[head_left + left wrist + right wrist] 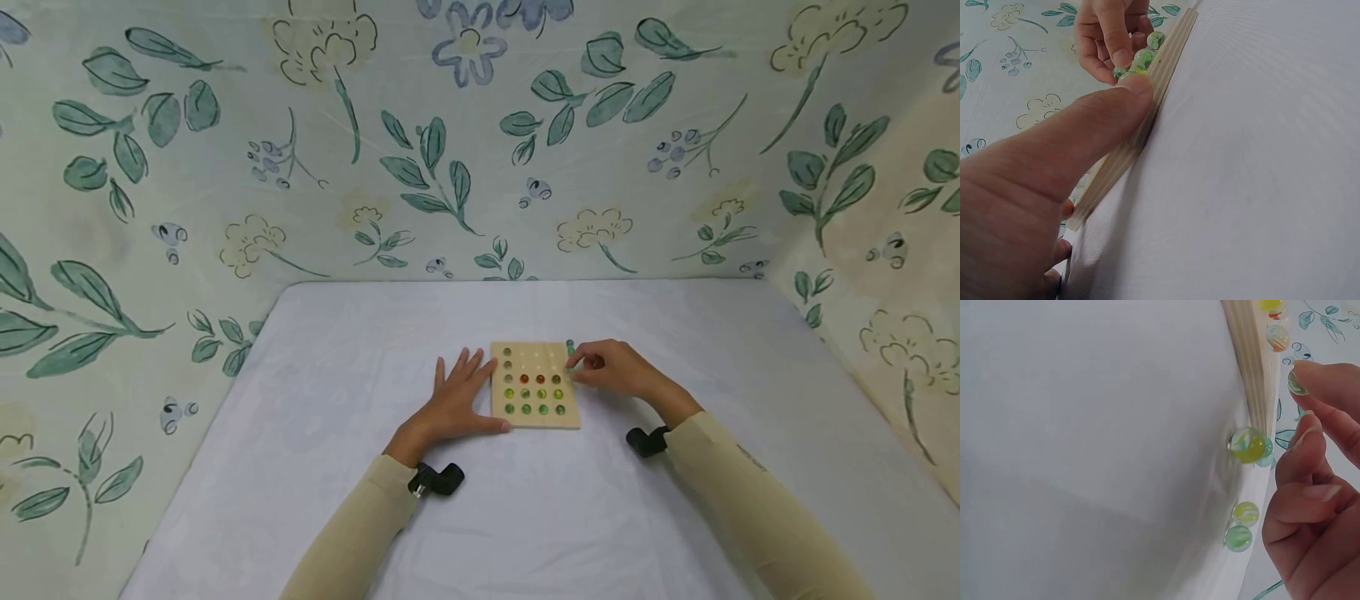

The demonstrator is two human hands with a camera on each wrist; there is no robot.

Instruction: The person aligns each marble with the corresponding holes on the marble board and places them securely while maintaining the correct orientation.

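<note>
At the left, a beige sleeve (348, 533) leads to a wrist bearing a small black camera (438, 479). The left hand (453, 407) lies with its fingers spread, grasping nothing; its fingertips touch the left edge of a pale wooden board (531, 419), and its thumb rests at the board's near left corner. The board lies on a table covered in white cloth (360, 333), between its left and right edges and well apart from both. Glass marbles (527, 409) sit in the board's hollows: single ones down the left edge in the two far rows, then four across each of the three rows toward the near edge, with two reddish ones in the middle of the third. Outside the board's right edge, near its far right corner, loose marbles (1238, 539) lie on the cloth. Just beside that edge, the right hand (618, 371) pinches a greenish marble (1297, 382) between its fingertips. Farther right is another beige sleeve (757, 500). Behind the table's far edge hangs floral fabric (480, 250).
</note>
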